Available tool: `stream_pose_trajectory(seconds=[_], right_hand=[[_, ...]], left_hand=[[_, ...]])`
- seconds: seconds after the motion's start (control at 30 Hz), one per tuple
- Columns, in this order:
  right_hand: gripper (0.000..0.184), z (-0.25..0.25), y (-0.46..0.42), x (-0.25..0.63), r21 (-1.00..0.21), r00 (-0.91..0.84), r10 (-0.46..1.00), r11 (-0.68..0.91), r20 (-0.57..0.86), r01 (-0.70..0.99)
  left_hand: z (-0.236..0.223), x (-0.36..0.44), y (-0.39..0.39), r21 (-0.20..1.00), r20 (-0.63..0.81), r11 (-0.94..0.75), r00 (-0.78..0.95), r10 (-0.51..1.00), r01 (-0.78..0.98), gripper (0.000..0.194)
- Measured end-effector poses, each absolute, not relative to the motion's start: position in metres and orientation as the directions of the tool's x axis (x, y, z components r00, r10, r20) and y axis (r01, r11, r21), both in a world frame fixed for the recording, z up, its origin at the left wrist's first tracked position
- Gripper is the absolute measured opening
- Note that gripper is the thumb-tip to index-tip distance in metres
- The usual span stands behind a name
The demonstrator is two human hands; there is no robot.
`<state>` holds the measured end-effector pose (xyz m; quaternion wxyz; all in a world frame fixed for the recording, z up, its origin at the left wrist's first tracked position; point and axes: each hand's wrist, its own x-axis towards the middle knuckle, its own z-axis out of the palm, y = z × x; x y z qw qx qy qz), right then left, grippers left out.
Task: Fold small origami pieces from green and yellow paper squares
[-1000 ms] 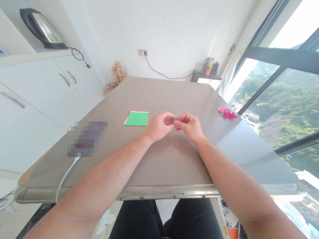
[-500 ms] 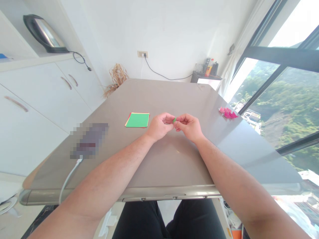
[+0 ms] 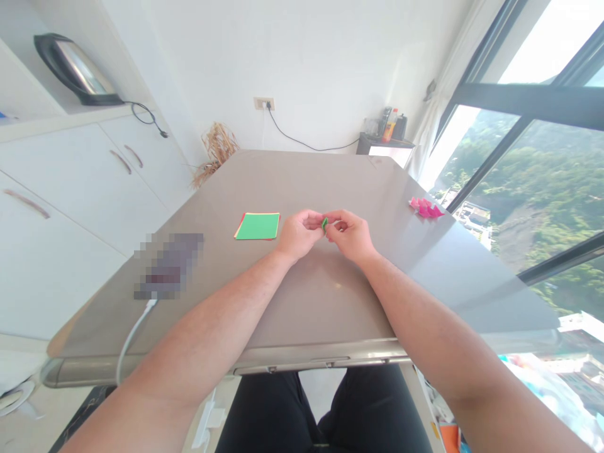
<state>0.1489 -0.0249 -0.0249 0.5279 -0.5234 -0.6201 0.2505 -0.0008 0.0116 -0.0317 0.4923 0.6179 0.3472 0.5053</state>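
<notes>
A small folded piece of green paper [image 3: 324, 224] is pinched between my two hands above the middle of the table. My left hand [image 3: 300, 235] grips its left side with thumb and fingers. On the other side, the fingertips of my right hand [image 3: 350, 234] close on it too. My fingers cover much of the paper, so its full shape is hidden. Just left of my left hand lies a stack of square paper sheets [image 3: 257, 226], green on top, with red and yellowish edges showing beneath.
Several pink folded paper pieces [image 3: 426, 207] rest near the table's right edge by the window. A blurred-out dark device [image 3: 172, 264] with a white cable [image 3: 134, 330] lies at the left of the grey-brown table [image 3: 311, 179]. Dried stalks [image 3: 217, 148] stand beyond the far left corner.
My camera view has shifted slightly. Both hands stay together on the green paper, and a little more of it shows between the fingertips, its angle slightly changed.
</notes>
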Motion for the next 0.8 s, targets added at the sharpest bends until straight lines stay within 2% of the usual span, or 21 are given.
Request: stream_pose_trajectory(seconds=[0.4,0.8], right_hand=[[0.022,-0.0300,-0.0204,0.1521,-0.801,0.066,0.876,0.403,0.477,0.442],[0.019,-0.0255,-0.0242,0.1451,-0.798,0.071,0.877,0.395,0.475,0.456]], left_hand=[[-0.0244,0.0009,0.0062,0.983,0.129,-0.103,0.171,0.977,-0.155,0.032],[-0.0337,0.0070,0.0102,0.977,0.211,-0.211,0.050,0.976,-0.015,0.014]])
